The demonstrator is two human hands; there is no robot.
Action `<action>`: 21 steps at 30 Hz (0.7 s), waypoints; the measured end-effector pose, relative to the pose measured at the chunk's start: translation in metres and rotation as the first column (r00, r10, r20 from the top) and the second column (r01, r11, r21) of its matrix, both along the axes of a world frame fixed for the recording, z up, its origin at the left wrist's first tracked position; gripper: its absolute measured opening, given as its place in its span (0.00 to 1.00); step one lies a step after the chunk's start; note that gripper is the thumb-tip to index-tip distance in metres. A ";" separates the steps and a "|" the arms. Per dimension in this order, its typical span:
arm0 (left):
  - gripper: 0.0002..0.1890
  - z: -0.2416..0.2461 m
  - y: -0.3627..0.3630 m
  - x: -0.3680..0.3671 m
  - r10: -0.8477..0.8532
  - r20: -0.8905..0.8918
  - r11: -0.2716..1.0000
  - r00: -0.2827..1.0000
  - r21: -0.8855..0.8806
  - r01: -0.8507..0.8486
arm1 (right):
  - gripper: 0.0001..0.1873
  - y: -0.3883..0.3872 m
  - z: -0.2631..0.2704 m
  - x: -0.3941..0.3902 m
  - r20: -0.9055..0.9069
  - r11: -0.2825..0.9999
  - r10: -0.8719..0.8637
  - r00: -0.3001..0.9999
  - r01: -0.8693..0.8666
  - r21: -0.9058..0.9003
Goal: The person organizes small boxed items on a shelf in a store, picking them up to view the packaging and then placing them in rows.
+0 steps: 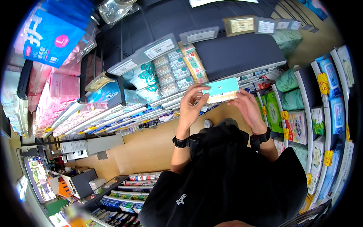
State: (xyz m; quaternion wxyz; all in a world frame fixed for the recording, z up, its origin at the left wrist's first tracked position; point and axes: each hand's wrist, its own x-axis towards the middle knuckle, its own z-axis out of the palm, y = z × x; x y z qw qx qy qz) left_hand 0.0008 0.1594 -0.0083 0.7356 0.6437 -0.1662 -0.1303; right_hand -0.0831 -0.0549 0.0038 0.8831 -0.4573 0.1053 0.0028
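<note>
A flat box with a turquoise face [220,86] and a pale, patterned side is held level in front of my chest. My left hand [195,100] grips its left end, thumb on the near side and fingers curled over the top. At the right end, my right hand [247,104] touches the corner with its fingertips; whether it bears any weight I cannot tell. Just beyond the box, small clear-topped packs [173,71] stand in rows on the dark shelf [235,56], beside a column of yellow and pink packets [195,65]. Teal and white pouches [146,82] lie to their left.
Plastic label holders [160,48] hang over the shelf on metal hooks. At left are pink packages [63,88] and a blue bag [54,37]. Shelves at right hold wipes packs [337,115] and green tissue packs [272,110]. Tan floor [150,147] and another stocked rack [124,198] lie behind.
</note>
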 end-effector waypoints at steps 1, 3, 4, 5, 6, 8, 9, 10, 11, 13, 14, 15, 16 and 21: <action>0.11 0.000 -0.005 0.000 -0.006 0.020 0.999 1.000 0.033 0.006 | 0.17 -0.003 -0.001 -0.004 -0.005 1.000 -0.016 1.000 0.016 -0.014; 0.09 0.004 -0.017 -0.003 -0.021 0.028 0.997 0.999 0.078 0.019 | 0.17 -0.009 -0.001 -0.014 -0.001 0.998 -0.059 0.998 0.059 -0.027; 0.09 0.009 -0.024 -0.005 -0.014 0.188 0.984 0.982 0.177 -0.020 | 0.17 -0.011 0.002 -0.021 0.011 0.995 -0.078 0.997 0.078 -0.066; 0.09 0.012 -0.032 -0.008 -0.024 0.346 0.963 0.938 0.261 -0.072 | 0.17 -0.016 0.005 -0.028 0.023 0.989 -0.099 0.995 0.101 -0.105; 0.10 0.015 -0.040 -0.012 -0.040 0.435 0.938 0.900 0.328 -0.116 | 0.17 -0.022 0.009 -0.037 0.038 0.982 -0.096 0.995 0.101 -0.160; 0.10 0.027 -0.060 -0.026 -0.137 0.373 0.933 0.918 0.361 -0.007 | 0.17 -0.034 0.007 -0.059 0.050 0.959 -0.158 0.986 0.165 -0.229; 0.10 0.032 -0.070 -0.034 -0.199 0.306 0.917 0.931 0.393 0.067 | 0.17 -0.040 0.006 -0.071 0.058 0.936 -0.182 0.982 0.191 -0.295; 0.12 0.029 -0.080 -0.040 -0.282 0.253 0.917 0.925 0.356 0.182 | 0.16 -0.045 0.007 -0.084 0.072 0.915 -0.219 0.973 0.231 -0.331; 0.12 0.030 -0.092 -0.050 -0.320 0.256 0.909 0.912 0.356 0.218 | 0.16 -0.047 0.010 -0.097 0.075 0.905 -0.259 0.963 0.269 -0.331; 0.15 0.035 -0.120 -0.074 -0.451 0.164 0.884 0.877 0.216 0.414 | 0.16 -0.048 0.017 -0.127 0.132 0.841 -0.400 0.907 0.420 -0.341; 0.21 0.029 -0.131 -0.085 -0.536 0.141 0.841 0.832 0.169 0.513 | 0.19 -0.052 0.021 -0.143 0.109 0.811 -0.439 0.892 0.445 -0.380; 0.21 0.028 -0.142 -0.099 -0.570 0.140 0.819 0.810 0.172 0.547 | 0.19 -0.055 0.026 -0.157 0.108 0.793 -0.475 0.873 0.478 -0.377; 0.23 0.029 -0.153 -0.114 -0.633 0.051 0.773 0.773 0.093 0.627 | 0.21 -0.056 0.035 -0.171 0.190 0.654 -0.496 0.847 0.509 -0.560; 0.23 0.028 -0.200 -0.190 -0.784 -0.157 0.619 0.601 -0.124 0.775 | 0.25 -0.058 0.040 -0.253 0.328 0.234 -0.584 0.743 0.540 -0.808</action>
